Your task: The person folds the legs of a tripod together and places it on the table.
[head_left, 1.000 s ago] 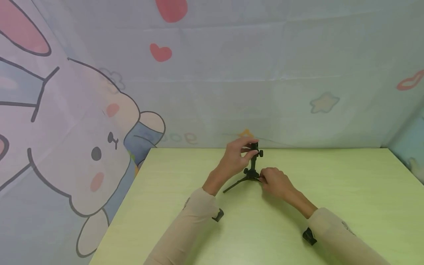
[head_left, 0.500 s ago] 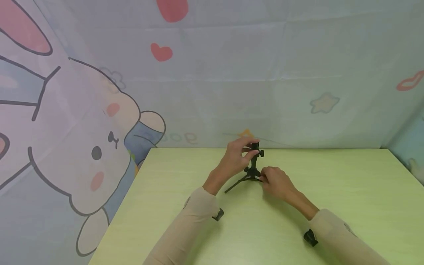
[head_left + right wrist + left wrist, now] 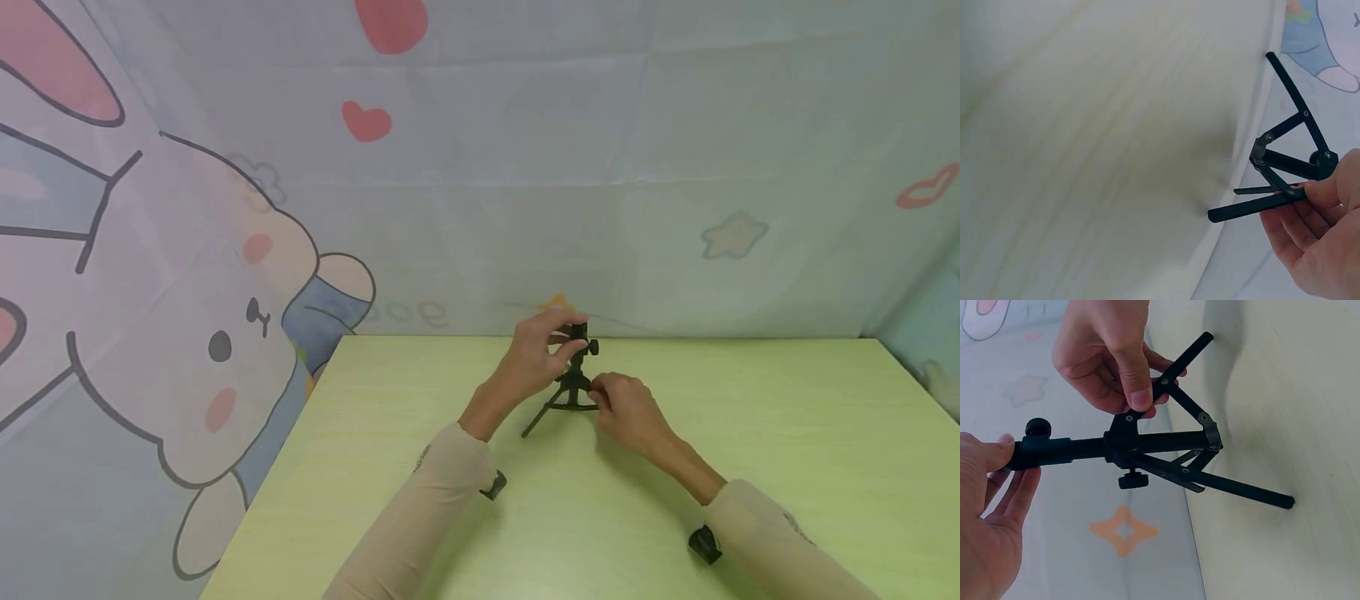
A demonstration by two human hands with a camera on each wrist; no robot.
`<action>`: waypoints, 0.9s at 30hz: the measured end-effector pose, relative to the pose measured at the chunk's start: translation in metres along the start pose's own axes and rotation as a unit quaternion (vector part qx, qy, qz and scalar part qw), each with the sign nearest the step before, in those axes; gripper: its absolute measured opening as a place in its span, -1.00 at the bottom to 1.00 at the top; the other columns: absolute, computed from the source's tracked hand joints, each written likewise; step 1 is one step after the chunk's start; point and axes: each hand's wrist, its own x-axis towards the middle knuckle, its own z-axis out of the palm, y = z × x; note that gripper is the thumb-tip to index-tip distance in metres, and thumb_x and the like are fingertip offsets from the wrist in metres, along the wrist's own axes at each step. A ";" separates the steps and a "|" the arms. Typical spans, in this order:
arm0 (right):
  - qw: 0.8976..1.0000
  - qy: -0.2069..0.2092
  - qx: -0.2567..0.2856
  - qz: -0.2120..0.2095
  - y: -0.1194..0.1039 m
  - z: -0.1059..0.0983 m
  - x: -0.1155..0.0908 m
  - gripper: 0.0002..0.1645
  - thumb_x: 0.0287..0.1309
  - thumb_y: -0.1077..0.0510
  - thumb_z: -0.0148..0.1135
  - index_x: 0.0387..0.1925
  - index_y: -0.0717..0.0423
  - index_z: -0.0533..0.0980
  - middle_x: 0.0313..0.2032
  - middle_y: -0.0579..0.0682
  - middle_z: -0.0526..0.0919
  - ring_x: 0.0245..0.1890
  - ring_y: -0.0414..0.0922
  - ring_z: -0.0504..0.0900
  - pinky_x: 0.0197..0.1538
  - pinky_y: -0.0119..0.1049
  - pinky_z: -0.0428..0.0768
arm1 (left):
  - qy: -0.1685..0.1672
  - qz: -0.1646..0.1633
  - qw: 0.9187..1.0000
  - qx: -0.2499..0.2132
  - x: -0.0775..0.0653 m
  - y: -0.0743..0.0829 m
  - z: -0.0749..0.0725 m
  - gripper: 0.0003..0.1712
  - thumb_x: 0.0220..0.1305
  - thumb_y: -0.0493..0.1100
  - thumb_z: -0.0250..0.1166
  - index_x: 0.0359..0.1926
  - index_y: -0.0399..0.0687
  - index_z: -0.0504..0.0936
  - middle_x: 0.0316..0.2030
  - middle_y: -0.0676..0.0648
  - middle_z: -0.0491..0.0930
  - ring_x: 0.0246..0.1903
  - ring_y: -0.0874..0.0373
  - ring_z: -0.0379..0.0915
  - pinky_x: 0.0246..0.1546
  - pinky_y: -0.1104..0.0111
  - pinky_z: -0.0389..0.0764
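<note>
Black mini tripod [image 3: 1175,442] stands upright near the tabletop's [image 3: 750,450] far edge, legs [image 3: 1247,490] spread | left hand [image 3: 529,360]: grip pinches column top beside a knob [image 3: 1038,427] | right hand [image 3: 632,412]: grip pinches one leg | beyond: backdrop [image 3: 510,233] shows rabbit [image 3: 165,333], hearts [image 3: 367,122], star [image 3: 735,237]

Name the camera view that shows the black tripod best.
The left wrist view: the tripod looms large there, from the upper knob down to its legs. The right wrist view shows the legs and lower column, not the top; the head view shows it small and partly covered.
</note>
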 end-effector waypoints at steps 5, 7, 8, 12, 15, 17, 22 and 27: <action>1.000 0.023 0.015 -0.011 -0.002 -0.002 -0.002 -0.93 0.32 0.43 0.27 -0.30 0.33 0.64 -0.40 0.12 0.70 -0.50 -0.17 0.54 -0.42 -0.24 0.53 | -0.001 0.001 1.000 0.006 0.000 0.003 0.000 -0.66 0.37 -0.39 0.38 0.14 -0.32 0.62 0.03 -0.22 0.66 -0.03 -0.03 0.67 -0.02 0.44 0.66; 1.000 0.020 0.017 -0.015 -0.003 -0.005 -0.002 -0.94 0.32 0.43 0.28 -0.29 0.33 0.65 -0.40 0.12 0.71 -0.49 -0.17 0.56 -0.41 -0.26 0.54 | -0.003 0.000 1.000 0.008 0.000 0.003 0.000 -0.66 0.38 -0.39 0.37 0.14 -0.32 0.62 0.03 -0.22 0.66 -0.03 -0.03 0.67 -0.02 0.44 0.66; 1.000 0.016 0.020 -0.018 -0.004 -0.007 -0.002 -0.94 0.31 0.43 0.29 -0.29 0.33 0.65 -0.40 0.12 0.72 -0.48 -0.17 0.57 -0.41 -0.27 0.55 | -0.004 0.000 1.000 0.008 0.000 0.004 0.000 -0.66 0.37 -0.39 0.37 0.14 -0.32 0.61 0.03 -0.22 0.66 -0.03 -0.03 0.67 -0.01 0.43 0.66; 0.999 -0.007 0.016 -0.030 -0.004 -0.015 0.000 -0.94 0.28 0.42 0.33 -0.32 0.31 0.67 -0.44 0.07 0.72 -0.50 -0.20 0.58 -0.45 -0.31 0.54 | -0.006 0.000 1.000 0.002 0.001 0.005 -0.001 -0.67 0.37 -0.41 0.37 0.12 -0.33 0.62 0.01 -0.23 0.66 -0.04 -0.04 0.67 -0.01 0.42 0.67; 0.999 -0.024 0.011 -0.032 -0.004 -0.018 0.001 -0.92 0.26 0.41 0.36 -0.37 0.28 0.68 -0.48 0.02 0.70 -0.54 -0.25 0.54 -0.48 -0.34 0.51 | -0.008 -0.003 1.000 0.003 0.002 0.005 -0.002 -0.68 0.36 -0.41 0.37 0.11 -0.31 0.62 0.01 -0.21 0.66 -0.04 -0.02 0.67 -0.02 0.46 0.65; 0.999 -0.030 0.007 -0.029 -0.003 -0.018 0.001 -0.90 0.25 0.41 0.37 -0.39 0.26 0.68 -0.50 0.01 0.70 -0.56 -0.27 0.52 -0.49 -0.35 0.49 | -0.009 -0.007 1.000 0.006 0.002 0.005 -0.003 -0.69 0.37 -0.41 0.37 0.11 -0.29 0.62 0.03 -0.19 0.66 -0.04 0.00 0.67 -0.02 0.50 0.64; 1.000 -0.020 -0.012 -0.019 -0.003 -0.015 0.000 -0.87 0.26 0.39 0.35 -0.41 0.22 0.69 -0.50 0.00 0.71 -0.59 -0.26 0.46 -0.50 -0.34 0.43 | -0.015 -0.015 1.000 0.006 0.002 0.006 -0.004 -0.69 0.38 -0.40 0.37 0.11 -0.27 0.62 0.05 -0.19 0.65 -0.03 0.00 0.67 -0.02 0.52 0.63; 1.000 0.006 -0.020 -0.005 -0.003 -0.011 -0.004 -0.91 0.25 0.38 0.36 -0.34 0.26 0.75 -0.44 0.02 0.76 -0.55 -0.23 0.56 -0.47 -0.30 0.50 | -0.020 -0.016 1.000 0.005 0.002 0.007 -0.003 -0.68 0.37 -0.39 0.37 0.12 -0.30 0.62 0.04 -0.21 0.66 -0.05 -0.02 0.67 -0.02 0.52 0.62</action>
